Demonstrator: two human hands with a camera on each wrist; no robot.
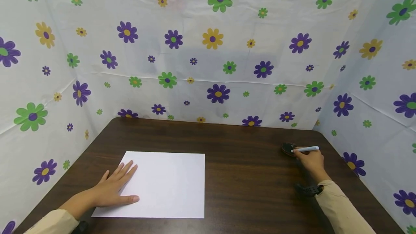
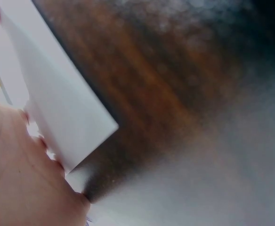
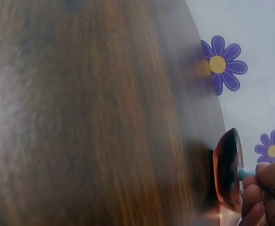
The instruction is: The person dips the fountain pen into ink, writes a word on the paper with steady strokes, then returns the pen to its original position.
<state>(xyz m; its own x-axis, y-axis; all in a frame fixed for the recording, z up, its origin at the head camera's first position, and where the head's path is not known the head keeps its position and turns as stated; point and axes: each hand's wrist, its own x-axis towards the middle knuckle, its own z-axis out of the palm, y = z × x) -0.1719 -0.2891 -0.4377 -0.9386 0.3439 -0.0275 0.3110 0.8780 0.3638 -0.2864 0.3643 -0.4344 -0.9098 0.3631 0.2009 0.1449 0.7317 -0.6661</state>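
A blank white sheet of paper lies on the table at the left. My left hand rests on its left part with fingers spread and thumb apart; the left wrist view has the palm and a paper corner. Far to the right, my right hand pinches a white marker. The marker's left end meets a small dark, rounded object, glossy and shallow like a dish. In the right wrist view this dark object is seen from the side, with a teal bit of the marker at it.
The dark brown wooden table has rounded far corners. White cloth with green, purple and yellow flowers hangs along the back and both sides. A black strap is around the right wrist by the beige sleeve.
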